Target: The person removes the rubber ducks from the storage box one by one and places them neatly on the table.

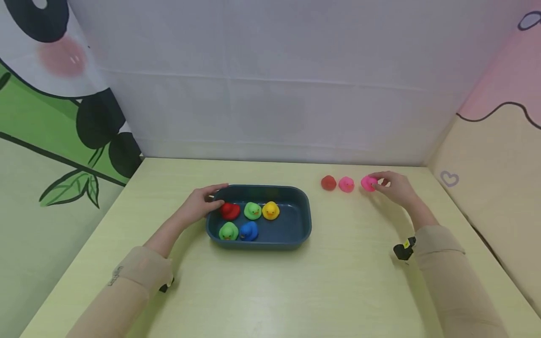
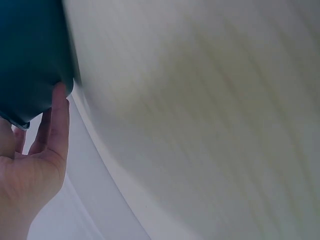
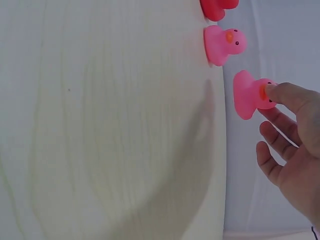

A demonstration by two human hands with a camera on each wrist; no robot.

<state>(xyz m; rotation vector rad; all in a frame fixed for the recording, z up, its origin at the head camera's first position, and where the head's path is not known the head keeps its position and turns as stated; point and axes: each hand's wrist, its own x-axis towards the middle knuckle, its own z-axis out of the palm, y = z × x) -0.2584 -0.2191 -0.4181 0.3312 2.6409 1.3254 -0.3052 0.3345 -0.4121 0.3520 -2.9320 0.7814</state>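
My right hand (image 1: 397, 188) pinches a pink rubber duck (image 3: 245, 95) by its head between thumb and finger, with the other fingers loosely bent. The duck appears lifted off the table in the right wrist view. To its left stand another pink duck (image 1: 346, 184) and a red duck (image 1: 328, 183). My left hand (image 1: 197, 206) grips the left end of a dark blue tray (image 1: 291, 245), thumb over the rim and fingers against the outer wall. Inside the tray sit a red duck (image 1: 230, 211), two green ducks (image 1: 252, 211), a yellow duck (image 1: 271, 211) and a blue duck (image 1: 249, 231).
The tray stands on a pale wood-grain table (image 1: 270, 291). A white cloth wall (image 1: 270, 94) rises behind the table's far edge. Printed panels flank both sides, with a heart drawn on the right panel (image 1: 486, 159).
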